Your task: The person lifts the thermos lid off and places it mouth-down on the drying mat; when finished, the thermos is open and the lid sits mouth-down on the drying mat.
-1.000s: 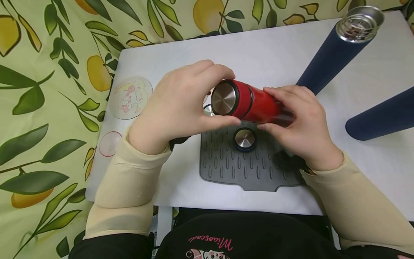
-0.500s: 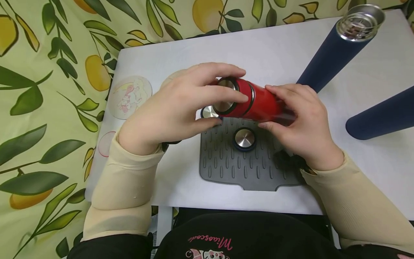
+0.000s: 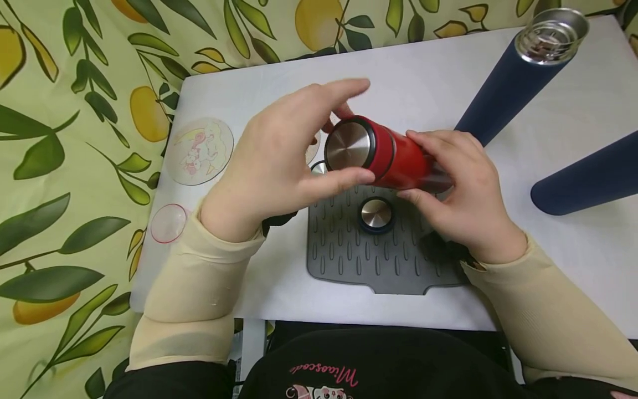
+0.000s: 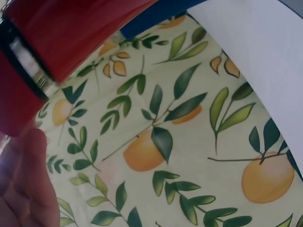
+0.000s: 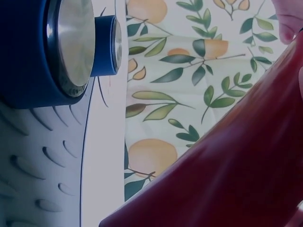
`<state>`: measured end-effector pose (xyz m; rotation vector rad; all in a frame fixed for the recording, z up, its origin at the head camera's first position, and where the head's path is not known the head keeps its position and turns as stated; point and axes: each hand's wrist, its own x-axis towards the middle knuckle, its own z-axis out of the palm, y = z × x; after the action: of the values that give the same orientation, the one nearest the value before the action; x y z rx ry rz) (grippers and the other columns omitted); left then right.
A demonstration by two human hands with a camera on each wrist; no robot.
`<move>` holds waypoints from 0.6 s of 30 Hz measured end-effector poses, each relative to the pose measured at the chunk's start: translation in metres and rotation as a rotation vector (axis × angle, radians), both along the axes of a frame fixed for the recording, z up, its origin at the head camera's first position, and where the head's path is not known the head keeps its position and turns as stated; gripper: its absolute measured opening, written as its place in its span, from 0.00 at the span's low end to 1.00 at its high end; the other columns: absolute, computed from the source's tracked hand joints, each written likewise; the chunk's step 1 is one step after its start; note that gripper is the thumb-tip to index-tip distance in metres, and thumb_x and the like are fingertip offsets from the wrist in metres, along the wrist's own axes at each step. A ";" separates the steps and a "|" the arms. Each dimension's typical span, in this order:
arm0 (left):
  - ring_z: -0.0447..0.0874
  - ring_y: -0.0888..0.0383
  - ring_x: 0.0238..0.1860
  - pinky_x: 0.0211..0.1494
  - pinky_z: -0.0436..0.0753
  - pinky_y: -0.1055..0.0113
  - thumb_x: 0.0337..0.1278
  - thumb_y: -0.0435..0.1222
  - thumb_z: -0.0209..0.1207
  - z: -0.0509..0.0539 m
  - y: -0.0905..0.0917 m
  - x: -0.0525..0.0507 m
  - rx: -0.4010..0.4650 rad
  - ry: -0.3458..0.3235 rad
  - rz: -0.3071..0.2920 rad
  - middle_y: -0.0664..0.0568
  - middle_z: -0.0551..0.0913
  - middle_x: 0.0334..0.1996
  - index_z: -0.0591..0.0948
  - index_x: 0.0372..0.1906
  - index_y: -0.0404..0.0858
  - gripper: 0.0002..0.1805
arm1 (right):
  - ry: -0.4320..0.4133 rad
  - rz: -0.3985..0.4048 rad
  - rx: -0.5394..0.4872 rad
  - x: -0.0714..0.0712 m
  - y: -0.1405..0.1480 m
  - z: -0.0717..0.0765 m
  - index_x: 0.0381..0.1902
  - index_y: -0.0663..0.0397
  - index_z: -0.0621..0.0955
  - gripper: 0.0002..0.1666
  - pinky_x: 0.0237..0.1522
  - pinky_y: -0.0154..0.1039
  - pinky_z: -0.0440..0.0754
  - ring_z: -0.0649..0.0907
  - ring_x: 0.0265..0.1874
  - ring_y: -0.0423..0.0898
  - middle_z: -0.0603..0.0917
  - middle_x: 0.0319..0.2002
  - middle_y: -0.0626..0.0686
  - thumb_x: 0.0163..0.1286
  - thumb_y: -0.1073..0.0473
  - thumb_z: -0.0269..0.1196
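A red thermos flask (image 3: 411, 160) is held tilted above the grey mat, its steel-topped red lid (image 3: 384, 152) facing left. My right hand (image 3: 461, 183) grips its lower body. My left hand (image 3: 279, 155) is at the lid, thumb along the lower side and a finger at the upper side, while the index finger stands straight and raised off it. The left wrist view shows a fingertip at the rim of the lid (image 4: 14, 90). The right wrist view shows the red flask body (image 5: 232, 161) on the right.
A dark blue lid (image 3: 376, 215) lies on the ridged mat (image 3: 344, 266); another lid (image 3: 319, 167) is partly hidden behind the left hand. A lidless navy flask (image 3: 513, 88) and a second navy flask (image 3: 588, 177) stand right. Round coasters (image 3: 199, 151) lie left.
My left hand lifts from across the lid, its index finger rising up and away and the thumb coming onto the lid's lower side. The right hand and the flask barely move.
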<state>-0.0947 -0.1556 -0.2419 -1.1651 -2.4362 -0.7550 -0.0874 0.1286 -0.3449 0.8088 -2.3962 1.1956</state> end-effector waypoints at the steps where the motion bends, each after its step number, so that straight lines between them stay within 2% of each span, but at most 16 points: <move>1: 0.85 0.52 0.58 0.62 0.83 0.57 0.62 0.56 0.77 0.000 0.000 0.000 0.000 -0.003 0.002 0.42 0.87 0.61 0.75 0.76 0.30 0.48 | 0.003 0.002 -0.005 0.000 0.000 0.000 0.74 0.59 0.82 0.47 0.64 0.44 0.74 0.80 0.63 0.63 0.87 0.63 0.66 0.54 0.66 0.84; 3: 0.81 0.51 0.68 0.71 0.80 0.56 0.61 0.57 0.78 0.001 -0.001 -0.001 -0.015 -0.018 -0.031 0.40 0.83 0.68 0.73 0.79 0.31 0.51 | 0.010 0.008 0.005 -0.001 0.001 -0.001 0.74 0.59 0.81 0.46 0.65 0.43 0.74 0.80 0.63 0.63 0.86 0.63 0.66 0.56 0.65 0.83; 6: 0.73 0.48 0.79 0.82 0.71 0.53 0.61 0.49 0.79 0.004 -0.003 -0.002 -0.036 -0.055 -0.147 0.37 0.74 0.78 0.76 0.77 0.33 0.44 | 0.023 0.010 -0.010 -0.001 0.001 -0.002 0.73 0.60 0.82 0.46 0.65 0.42 0.73 0.80 0.62 0.64 0.86 0.62 0.67 0.55 0.66 0.83; 9: 0.75 0.46 0.77 0.80 0.74 0.51 0.63 0.33 0.73 0.006 -0.005 -0.001 -0.062 -0.072 -0.209 0.36 0.75 0.78 0.82 0.72 0.38 0.32 | 0.032 0.002 -0.043 -0.002 0.000 -0.003 0.72 0.59 0.83 0.46 0.65 0.41 0.72 0.81 0.61 0.64 0.87 0.61 0.66 0.53 0.66 0.83; 11: 0.78 0.46 0.74 0.77 0.77 0.51 0.63 0.27 0.69 0.006 -0.006 -0.001 -0.062 -0.071 -0.215 0.38 0.78 0.76 0.84 0.70 0.39 0.29 | 0.034 -0.005 -0.074 -0.002 -0.002 -0.004 0.71 0.58 0.85 0.46 0.64 0.40 0.72 0.82 0.60 0.64 0.88 0.60 0.65 0.50 0.67 0.83; 13: 0.81 0.46 0.72 0.75 0.79 0.51 0.63 0.25 0.66 0.005 -0.006 -0.001 -0.055 -0.056 -0.204 0.39 0.81 0.73 0.86 0.68 0.39 0.28 | 0.034 -0.012 -0.087 -0.002 -0.002 -0.004 0.70 0.57 0.85 0.46 0.64 0.40 0.72 0.82 0.60 0.63 0.88 0.60 0.65 0.49 0.67 0.84; 17: 0.83 0.47 0.67 0.72 0.81 0.54 0.61 0.28 0.68 0.003 -0.004 -0.001 -0.017 -0.023 -0.184 0.38 0.84 0.67 0.86 0.66 0.37 0.26 | 0.030 -0.016 -0.087 -0.001 -0.002 -0.005 0.70 0.57 0.85 0.46 0.65 0.41 0.73 0.82 0.60 0.63 0.88 0.60 0.64 0.49 0.67 0.84; 18: 0.84 0.48 0.64 0.69 0.82 0.56 0.61 0.29 0.70 0.003 -0.003 -0.002 -0.004 -0.016 -0.179 0.38 0.85 0.65 0.86 0.66 0.35 0.26 | 0.029 -0.017 -0.086 -0.001 -0.002 -0.005 0.70 0.57 0.85 0.46 0.65 0.41 0.73 0.82 0.60 0.63 0.88 0.61 0.64 0.49 0.67 0.84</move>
<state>-0.0963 -0.1586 -0.2393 -1.3981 -2.3692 -0.8135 -0.0886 0.1262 -0.3495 0.7720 -2.3070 1.2619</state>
